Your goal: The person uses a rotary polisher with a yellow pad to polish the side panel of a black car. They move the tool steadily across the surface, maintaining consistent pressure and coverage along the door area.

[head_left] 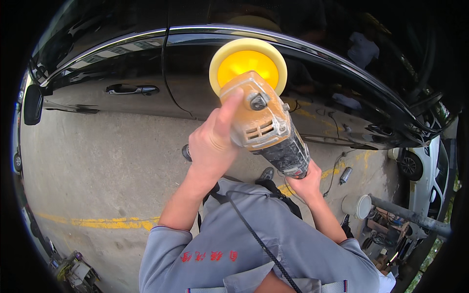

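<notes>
My left hand (216,135) grips the front of a polishing machine (256,110), its thumb or a finger laid over the orange, white-smeared gear housing; a black side-handle end shows beside the hand. My right hand (306,179) is closed round the rear of the machine's black body. The round yellow foam polishing pad (220,58) is at the machine's head, over the glossy black side of a car (132,66), near the chrome window trim. Whether the pad touches the panel, I cannot tell. A dark cable runs over the grey shirt.
A door handle (132,89) and side mirror (33,104) project at left. On the concrete at right lie a can or bottle (345,175) and a cable (331,175), near a white bucket (362,207). Beyond stands a white car (421,183). Equipment (78,271) stands at lower left.
</notes>
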{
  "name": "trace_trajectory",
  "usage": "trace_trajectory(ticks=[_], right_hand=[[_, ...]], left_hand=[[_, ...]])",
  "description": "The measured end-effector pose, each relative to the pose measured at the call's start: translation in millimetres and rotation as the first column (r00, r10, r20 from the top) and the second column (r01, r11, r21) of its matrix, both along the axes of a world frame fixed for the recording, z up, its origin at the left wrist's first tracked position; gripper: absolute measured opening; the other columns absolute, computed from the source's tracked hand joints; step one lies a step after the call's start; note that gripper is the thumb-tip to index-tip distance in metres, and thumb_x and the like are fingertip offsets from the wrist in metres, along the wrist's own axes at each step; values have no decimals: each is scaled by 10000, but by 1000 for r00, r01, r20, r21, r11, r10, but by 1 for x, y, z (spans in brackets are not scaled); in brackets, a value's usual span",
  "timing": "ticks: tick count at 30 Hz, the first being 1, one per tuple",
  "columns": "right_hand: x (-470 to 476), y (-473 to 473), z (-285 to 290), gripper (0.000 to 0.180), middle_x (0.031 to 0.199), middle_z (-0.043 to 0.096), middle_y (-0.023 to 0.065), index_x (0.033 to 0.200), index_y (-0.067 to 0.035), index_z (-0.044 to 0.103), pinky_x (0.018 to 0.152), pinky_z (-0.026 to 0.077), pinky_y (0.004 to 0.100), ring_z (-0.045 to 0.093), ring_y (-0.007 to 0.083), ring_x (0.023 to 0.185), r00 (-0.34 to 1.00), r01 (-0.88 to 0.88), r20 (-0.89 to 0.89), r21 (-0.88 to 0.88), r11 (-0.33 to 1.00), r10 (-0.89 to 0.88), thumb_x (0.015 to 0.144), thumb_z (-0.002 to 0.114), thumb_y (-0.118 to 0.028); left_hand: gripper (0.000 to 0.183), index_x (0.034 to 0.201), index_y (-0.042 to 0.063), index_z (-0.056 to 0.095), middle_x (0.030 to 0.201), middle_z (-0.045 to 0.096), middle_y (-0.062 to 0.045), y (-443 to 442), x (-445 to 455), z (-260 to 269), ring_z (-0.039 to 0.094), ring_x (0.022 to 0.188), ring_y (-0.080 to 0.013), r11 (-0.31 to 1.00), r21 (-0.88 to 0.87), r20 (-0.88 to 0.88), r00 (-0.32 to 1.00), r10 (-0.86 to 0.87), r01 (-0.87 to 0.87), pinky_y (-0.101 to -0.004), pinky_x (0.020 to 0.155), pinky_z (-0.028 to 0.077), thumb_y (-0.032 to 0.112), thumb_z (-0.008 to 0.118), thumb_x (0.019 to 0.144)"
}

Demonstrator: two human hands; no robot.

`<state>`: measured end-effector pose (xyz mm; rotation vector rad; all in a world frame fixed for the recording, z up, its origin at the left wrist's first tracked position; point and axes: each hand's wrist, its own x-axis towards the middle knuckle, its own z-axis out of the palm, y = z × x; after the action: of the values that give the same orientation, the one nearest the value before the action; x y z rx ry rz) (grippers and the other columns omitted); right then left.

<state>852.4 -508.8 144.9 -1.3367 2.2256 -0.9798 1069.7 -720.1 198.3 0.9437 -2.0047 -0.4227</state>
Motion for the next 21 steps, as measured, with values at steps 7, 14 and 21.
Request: trace_trajectory(ticks=[7, 14, 21], right_hand=[[-51, 98, -35, 289, 937, 802, 30, 1031, 18, 771, 805, 586, 325, 701, 90, 869, 913, 260, 307, 66, 963, -268, 757, 838, -43], [-11, 40, -26, 331, 1029, 821, 104, 1077, -4, 768, 796, 608, 356, 776, 209, 884, 975, 103, 199, 0, 995, -101, 769, 867, -72], [40, -38, 1, 381, 937, 721, 181, 1032, -22, 699, 758, 605, 471, 726, 445, 852, 995, -83, -63, -41, 996, 80, 724, 884, -147]], left_hand=[[1012, 1735, 355, 430, 816, 531, -34, 56, -101, 27, 639, 596, -228, 961, -41, 261, 931, -255, 275, -378, 522, 554, -2, 737, 838], [1057, 1737, 325, 385, 951, 658, -44, 19, -33, 16, 749, 748, -260, 984, -48, 212, 965, -156, 169, -374, 642, 635, 28, 822, 822], [1175, 1719, 235, 289, 1446, 740, -157, -27, 51, 3, 795, 1225, -331, 1000, 10, 15, 1000, 14, -15, -403, 1007, 663, 30, 985, 795]])
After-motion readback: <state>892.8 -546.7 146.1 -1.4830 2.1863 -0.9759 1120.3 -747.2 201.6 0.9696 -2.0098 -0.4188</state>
